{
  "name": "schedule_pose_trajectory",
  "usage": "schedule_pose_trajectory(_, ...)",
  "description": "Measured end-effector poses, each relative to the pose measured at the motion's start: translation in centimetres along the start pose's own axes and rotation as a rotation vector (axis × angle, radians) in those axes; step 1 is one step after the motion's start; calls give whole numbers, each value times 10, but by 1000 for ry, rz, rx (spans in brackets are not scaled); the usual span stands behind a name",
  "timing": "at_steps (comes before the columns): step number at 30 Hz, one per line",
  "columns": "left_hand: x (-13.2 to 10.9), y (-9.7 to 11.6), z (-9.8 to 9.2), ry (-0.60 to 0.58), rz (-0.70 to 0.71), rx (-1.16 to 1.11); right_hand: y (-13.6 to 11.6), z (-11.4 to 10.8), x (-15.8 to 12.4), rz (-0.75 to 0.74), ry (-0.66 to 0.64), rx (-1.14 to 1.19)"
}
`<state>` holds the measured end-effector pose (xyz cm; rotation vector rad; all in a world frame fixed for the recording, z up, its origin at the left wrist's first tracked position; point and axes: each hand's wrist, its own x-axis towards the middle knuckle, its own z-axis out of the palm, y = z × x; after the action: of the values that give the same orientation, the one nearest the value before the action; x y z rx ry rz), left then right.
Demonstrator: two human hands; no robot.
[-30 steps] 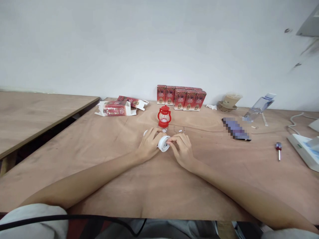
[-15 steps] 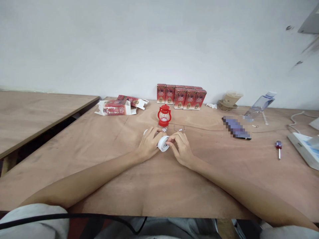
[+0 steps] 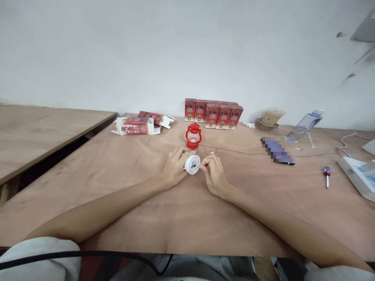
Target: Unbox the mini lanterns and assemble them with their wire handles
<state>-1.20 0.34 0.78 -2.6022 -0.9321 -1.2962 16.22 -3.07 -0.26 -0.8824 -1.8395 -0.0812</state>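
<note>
My left hand is closed around a white round lantern base, tilted so that its flat face points toward me and to the right. A dark, shiny recess shows in the middle of that face. At the base's right edge, the thumb and fingers of my right hand are pinched together; whatever they hold is too small to make out. Just beyond my hands a red toy lantern with a clear globe stands upright. Thin bent wire pieces lie on the table near my right fingers.
Several red printed boxes stand against the wall. Opened boxes lie at the back left. On the right are a lidded cup, a tilted bottle, a phone, a screwdriver and a white tray-like box.
My right fingertips have drawn back from the face of the base to its right edge. The base has tilted up slightly, and its dark, shiny recess now shows.
</note>
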Motion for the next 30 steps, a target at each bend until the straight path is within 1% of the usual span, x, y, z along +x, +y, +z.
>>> schedule_pose_trajectory(2, -1, -2, 1, 11, -14, -42, 12, -1, 2, 87, 53, 9)
schedule_pose_trajectory(4, -1, -3, 1, 14, -4, -82, 30, -4, 7, 220, 92, -29)
schedule_pose_trajectory(5, -2, -3, 1, 15, 2, -97, 41, -5, 9, 283, 91, -65)
schedule_pose_trajectory(9, -2, -2, 1, 29, 19, -117, 80, -8, 18, 434, 1, -242)
schedule_pose_trajectory(11, -1, -2, 2, 35, 28, -118, 90, -9, 20, 481, -69, -290)
schedule_pose_trajectory(13, -2, -2, 3, 40, 31, -119, 92, -9, 21, 500, -134, -312)
schedule_pose_trajectory(15, -2, -3, 4, 41, 28, -116, 86, -10, 21, 480, -117, -308)
schedule_pose_trajectory(17, -3, -4, 4, 41, 23, -113, 73, -13, 20, 397, -29, -272)
schedule_pose_trajectory(19, -3, -4, 5, 34, 19, -107, 53, -15, 17, 255, 56, -200)
schedule_pose_trajectory(20, -3, -4, 5, 31, 20, -102, 42, -15, 15, 167, 74, -156)
schedule_pose_trajectory(22, -3, -4, 5, 33, 23, -96, 20, -14, 11, 8, 95, -66)
schedule_pose_trajectory(24, -2, -4, 4, 33, 31, -94, 3, -11, 8, -89, 86, -12)
schedule_pose_trajectory(27, -2, -3, 4, 25, 42, -72, -8, -6, 7, -119, 53, -15)
schedule_pose_trajectory(30, -2, -3, 4, 15, 42, -39, -8, -3, 7, -123, 32, -32)
